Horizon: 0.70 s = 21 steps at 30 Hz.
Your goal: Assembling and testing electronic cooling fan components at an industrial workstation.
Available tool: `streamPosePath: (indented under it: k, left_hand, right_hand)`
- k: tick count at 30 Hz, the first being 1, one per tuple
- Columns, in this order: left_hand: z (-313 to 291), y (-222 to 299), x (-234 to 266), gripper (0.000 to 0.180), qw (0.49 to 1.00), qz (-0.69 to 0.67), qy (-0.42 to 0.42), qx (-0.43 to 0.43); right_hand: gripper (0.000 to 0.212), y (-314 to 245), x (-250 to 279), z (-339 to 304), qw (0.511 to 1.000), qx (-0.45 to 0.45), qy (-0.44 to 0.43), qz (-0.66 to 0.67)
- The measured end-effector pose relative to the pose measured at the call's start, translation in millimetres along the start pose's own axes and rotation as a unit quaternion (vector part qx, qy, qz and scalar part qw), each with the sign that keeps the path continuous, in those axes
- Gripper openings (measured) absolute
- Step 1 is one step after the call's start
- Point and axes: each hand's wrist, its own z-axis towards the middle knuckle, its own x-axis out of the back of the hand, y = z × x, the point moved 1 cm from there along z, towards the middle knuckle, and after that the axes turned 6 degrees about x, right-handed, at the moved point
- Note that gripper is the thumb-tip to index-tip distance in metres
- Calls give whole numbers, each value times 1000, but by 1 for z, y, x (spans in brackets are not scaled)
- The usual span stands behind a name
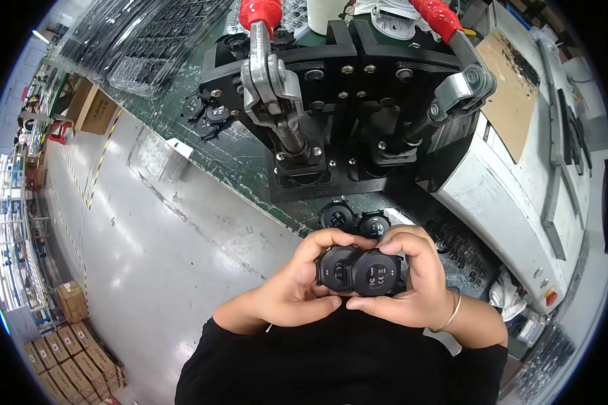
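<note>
Two round black smartwatch bodies are held side by side in front of my chest, their backs facing up. My left hand (pixel 302 280) grips the left watch body (pixel 336 268) between thumb and fingers. Closed around the right watch body (pixel 377 273) is my right hand (pixel 415 277), its thumb along the near edge. The two bodies touch or overlap at the middle. Just beyond my fingertips, another watch body (pixel 337 216) and a second one (pixel 374 226) lie on the green bench. My fingers hide the undersides of the held pieces.
A black press fixture (pixel 331 182) with two red-handled toggle clamps (pixel 270 88) stands on the green bench (pixel 233 158). Several watch parts (pixel 209 115) lie left of it, near wrapped trays (pixel 142 71). At right is a white machine (pixel 500 196) with a red button (pixel 551 298).
</note>
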Motion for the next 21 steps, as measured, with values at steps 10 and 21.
streamPosePath:
  k: [10, 21]
  left_hand:
    - [-1, 2, -2, 82, 998, -68, 0, 6]
    - [0, 1, -8, 71, 999, -2, 44, -23]
  right_hand:
    - [63, -4, -2, 5, 998, 28, 54, 15]
    - [61, -7, -3, 3, 992, -20, 55, 110]
